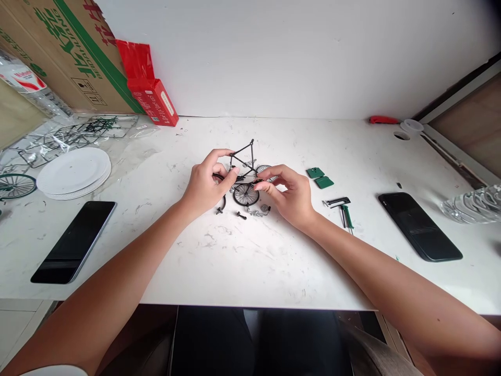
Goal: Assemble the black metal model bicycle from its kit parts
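Between my hands, a little above the table, is a black model bicycle frame [243, 163]. My left hand [209, 180] is closed on its left end, thumb and fingers pinching it. My right hand [288, 193] pinches at the frame's right end with thumb and forefinger; whether a small part is also in that pinch, I cannot make out. Below the frame lies a small spoked wheel [246, 194], and another wheel [265, 172] shows partly behind my right fingers. A curved black part [223, 204], a short black piece [241, 215] and a silvery crank piece [264, 209] lie nearby.
Two green plates [324, 181] and several thin black and green parts [347, 214] lie right of my hands. Phones rest at left [74, 243] and right [420, 225]. White paper plates [74, 169], part sprues [97, 128] and a red box [156, 104] stand farther left.
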Tool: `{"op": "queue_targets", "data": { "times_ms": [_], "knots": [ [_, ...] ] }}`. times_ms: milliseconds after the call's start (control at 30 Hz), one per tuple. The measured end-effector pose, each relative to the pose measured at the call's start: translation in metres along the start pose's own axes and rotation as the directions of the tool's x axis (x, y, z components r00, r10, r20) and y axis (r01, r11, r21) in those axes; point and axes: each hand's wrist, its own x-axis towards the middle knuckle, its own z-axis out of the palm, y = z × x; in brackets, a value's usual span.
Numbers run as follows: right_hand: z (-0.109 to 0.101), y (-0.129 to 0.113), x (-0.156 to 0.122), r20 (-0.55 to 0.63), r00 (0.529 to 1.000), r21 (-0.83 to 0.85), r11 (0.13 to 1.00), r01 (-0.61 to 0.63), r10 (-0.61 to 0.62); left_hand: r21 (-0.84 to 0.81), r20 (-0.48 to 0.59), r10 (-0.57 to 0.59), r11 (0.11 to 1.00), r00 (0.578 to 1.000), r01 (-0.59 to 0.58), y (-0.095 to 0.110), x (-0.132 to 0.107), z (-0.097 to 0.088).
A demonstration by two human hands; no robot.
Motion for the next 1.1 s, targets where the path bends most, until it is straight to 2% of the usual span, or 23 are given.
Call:
{"op": "queue_targets", "data": {
  "times_ms": [267,567,900,1100],
  "knots": [
    [0.0,-0.0005,-0.0016,-0.04,0.999,-0.036,0.999,-0.001,0.0,-0.041,-0.018,-0.006,0.999,1.0,0.005,0.0076,-0.0026,-0.0003],
    [0.0003,0.001,-0.0015,-0.039,0.999,-0.009,1.0,0.029,-0.029,-0.089,-0.021,-0.005,0.996,1.0,0.003,0.0026,-0.0059,0.0052],
    [0.0004,0.0022,-0.002,-0.043,0.999,-0.033,0.999,0.031,-0.032,-0.105,-0.011,-0.032,0.994,0.999,0.03,0.0058,-0.0058,0.0038],
    [0.0002,0.0026,-0.0025,0.006,1.0,-0.047,0.999,0.003,-0.003,-0.131,-0.004,-0.038,0.991,0.999,0.037,0.0052,-0.0048,0.003]
  ]
}}
